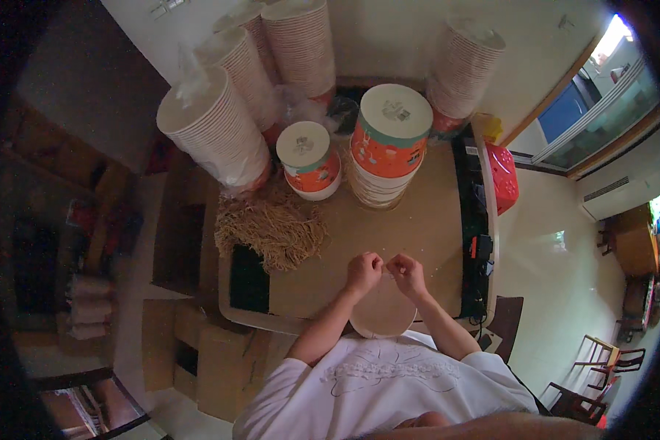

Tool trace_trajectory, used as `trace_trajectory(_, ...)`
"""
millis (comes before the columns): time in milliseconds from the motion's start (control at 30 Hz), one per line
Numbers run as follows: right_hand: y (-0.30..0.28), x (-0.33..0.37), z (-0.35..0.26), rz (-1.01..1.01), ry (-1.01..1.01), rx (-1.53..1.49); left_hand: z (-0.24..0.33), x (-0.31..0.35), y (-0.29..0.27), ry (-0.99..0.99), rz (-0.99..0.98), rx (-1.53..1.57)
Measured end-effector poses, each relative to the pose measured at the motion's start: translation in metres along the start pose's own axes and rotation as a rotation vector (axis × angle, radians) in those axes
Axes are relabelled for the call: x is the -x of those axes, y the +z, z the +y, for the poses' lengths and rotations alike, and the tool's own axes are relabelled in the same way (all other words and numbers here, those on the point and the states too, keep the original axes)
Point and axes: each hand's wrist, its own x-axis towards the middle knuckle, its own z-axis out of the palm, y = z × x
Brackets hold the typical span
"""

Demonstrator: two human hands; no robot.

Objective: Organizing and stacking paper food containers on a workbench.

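My left hand [364,272] and my right hand [406,276] are close together over the near part of the table. Both are closed in a pinch, and whatever lies between the fingertips is too small to make out. Between my forearms, against my shirt, is a pale, round-edged paper bucket [383,314], partly hidden by the hands. Beyond my left hand lies a tangled heap of brown cords [275,229]. Farther back, upside-down orange and green paper buckets stand in a small stack [305,150] and a taller stack [392,132].
Tall plastic-wrapped stacks of white paper buckets [213,128] stand at the back left, another stack [466,70] at the back right. Cardboard [433,213] covers the table. An orange and black device [482,248] sits by the right edge, near a red plastic container [501,178]. Cardboard boxes [220,367] stand left below.
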Motion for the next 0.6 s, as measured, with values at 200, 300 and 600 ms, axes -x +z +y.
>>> trace_trajectory(200, -0.01, -0.011, -0.01, -0.175, 0.243, -0.145, -0.009, -0.003, -0.004, -0.067, -0.068, 0.269)
trace_trajectory(300, -0.015, -0.016, -0.016, -0.243, 0.202, -0.13, 0.0, -0.005, -0.011, -0.032, -0.091, 0.26)
trace_trajectory(600, -0.018, -0.021, -0.015, -0.38, 0.297, -0.395, 0.004, -0.002, -0.013, -0.118, -0.074, 0.403)
